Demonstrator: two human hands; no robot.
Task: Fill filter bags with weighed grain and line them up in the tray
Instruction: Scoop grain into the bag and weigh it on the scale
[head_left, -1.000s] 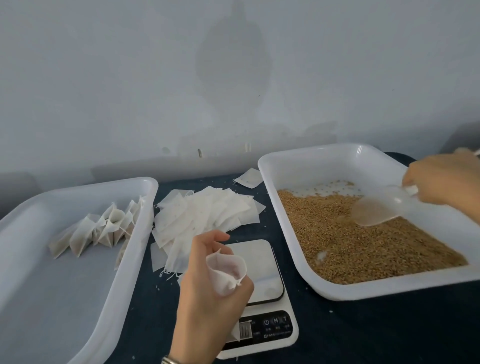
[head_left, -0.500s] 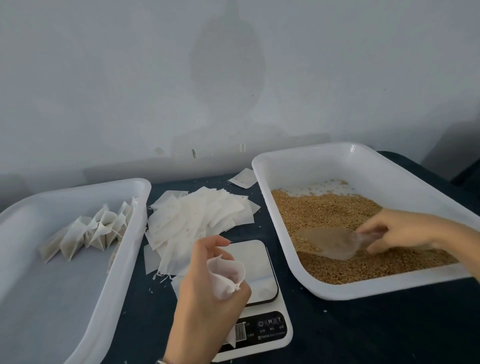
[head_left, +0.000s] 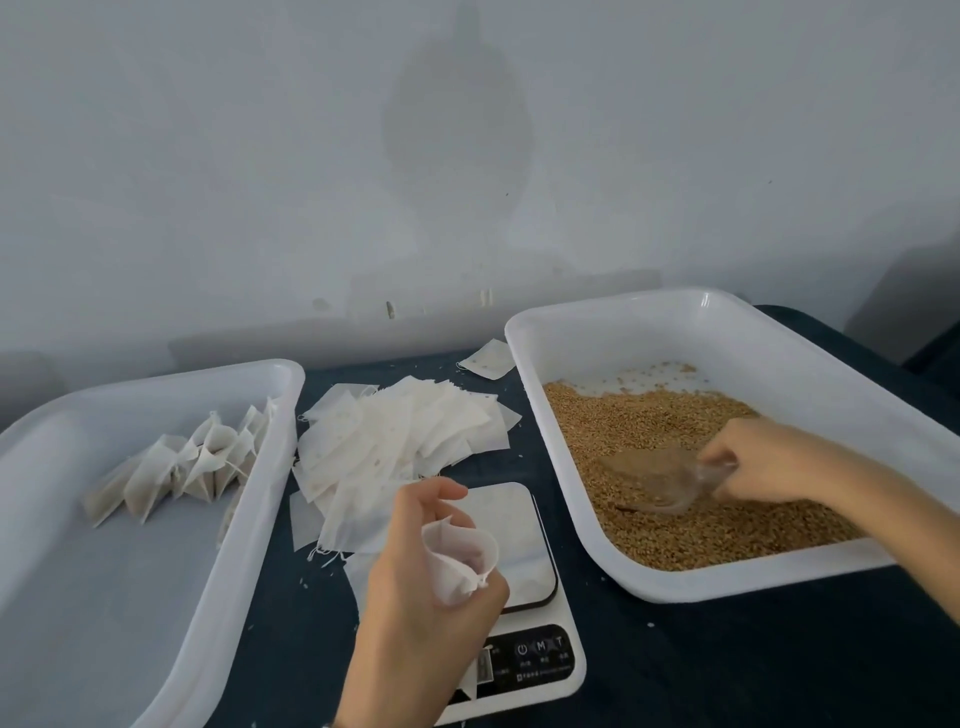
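Note:
My left hand (head_left: 415, 597) holds an open white filter bag (head_left: 457, 561) with its mouth up, above the white kitchen scale (head_left: 519, 561). My right hand (head_left: 763, 457) grips a clear plastic scoop (head_left: 660, 478) lying in the brown grain (head_left: 675, 519) inside the right white tray (head_left: 623, 322); the scoop bowl holds grain. The left white tray (head_left: 249, 530) holds a row of several filled bags (head_left: 176, 467) along its far part.
A loose heap of flat empty filter bags (head_left: 400, 441) lies on the dark table between the trays, behind the scale. One stray bag (head_left: 488, 358) rests by the wall. A grey wall stands close behind. Dark table surface (head_left: 727, 665) shows at the front right.
My right hand came down from above the tray's right side and pushed the scoop into the grain, which now fills its bowl. My left hand kept the bag nearly still.

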